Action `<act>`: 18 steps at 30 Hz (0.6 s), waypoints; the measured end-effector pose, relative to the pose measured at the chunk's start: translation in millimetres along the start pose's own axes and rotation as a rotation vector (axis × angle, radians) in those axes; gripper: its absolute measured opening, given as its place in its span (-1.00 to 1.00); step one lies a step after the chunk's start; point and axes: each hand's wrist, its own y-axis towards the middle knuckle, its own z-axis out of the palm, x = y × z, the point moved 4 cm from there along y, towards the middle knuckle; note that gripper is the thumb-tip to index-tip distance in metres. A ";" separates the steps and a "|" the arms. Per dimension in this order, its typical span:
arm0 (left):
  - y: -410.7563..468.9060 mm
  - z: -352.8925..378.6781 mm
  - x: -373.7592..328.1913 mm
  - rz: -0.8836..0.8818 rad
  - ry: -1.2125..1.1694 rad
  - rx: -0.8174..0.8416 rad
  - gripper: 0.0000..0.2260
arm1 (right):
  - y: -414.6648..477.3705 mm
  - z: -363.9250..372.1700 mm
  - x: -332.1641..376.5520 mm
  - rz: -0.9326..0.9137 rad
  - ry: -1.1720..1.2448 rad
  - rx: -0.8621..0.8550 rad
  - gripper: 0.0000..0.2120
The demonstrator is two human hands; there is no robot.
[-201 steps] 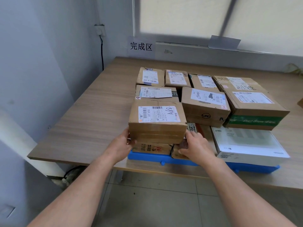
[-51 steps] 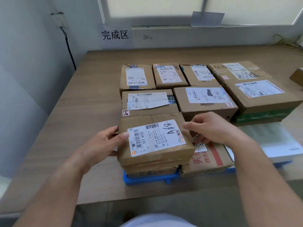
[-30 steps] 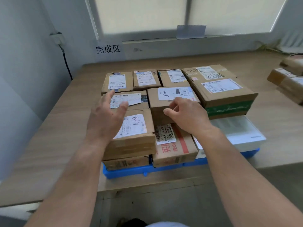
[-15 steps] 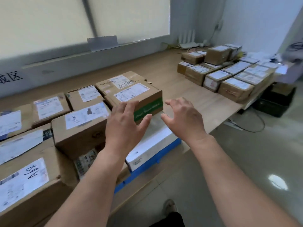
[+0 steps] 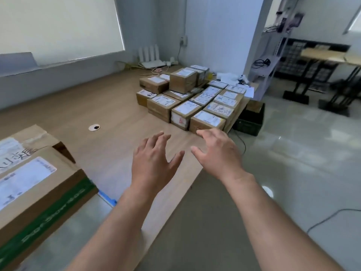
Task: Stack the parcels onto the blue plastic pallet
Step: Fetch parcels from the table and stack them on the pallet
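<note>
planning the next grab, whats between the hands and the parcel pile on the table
Only bare table, in the head view. Both the left hand and right hand are empty and open, short of the parcel pile.

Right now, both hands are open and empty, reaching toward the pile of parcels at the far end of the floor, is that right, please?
Not quite: the pile of parcels sits on the far end of the table, not the floor. The head view shows this. The left hand and right hand are indeed open and empty, reaching toward it.
</note>
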 end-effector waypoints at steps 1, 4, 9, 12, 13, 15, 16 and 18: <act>13.6 11.5 -7.0 0.011 0.007 0.019 -0.47 | 10.2 -1.7 -12.5 0.017 -0.007 -0.009 -0.52; 48.0 44.2 -29.6 0.054 0.037 0.052 -0.46 | 33.7 -2.7 -51.3 0.070 -0.010 -0.026 -0.54; 90.7 96.8 -69.3 0.082 0.034 0.104 -0.47 | 63.6 0.4 -122.0 0.134 -0.015 -0.025 -0.56; 118.8 127.8 -94.5 0.063 0.035 0.122 -0.44 | 87.4 -3.6 -168.9 0.134 -0.015 -0.026 -0.55; 127.9 137.6 -103.3 0.046 0.040 0.127 -0.44 | 95.6 -5.5 -184.5 0.128 -0.017 -0.024 -0.55; 146.0 154.8 -122.9 0.008 0.054 0.139 -0.42 | 113.1 -10.7 -215.2 0.111 -0.025 -0.016 -0.54; 156.1 162.7 -134.0 -0.009 0.065 0.143 -0.41 | 123.2 -14.5 -230.6 0.099 -0.031 -0.011 -0.54; 177.4 175.9 -155.3 -0.027 0.100 0.147 -0.41 | 143.2 -23.8 -260.8 0.080 -0.041 -0.004 -0.53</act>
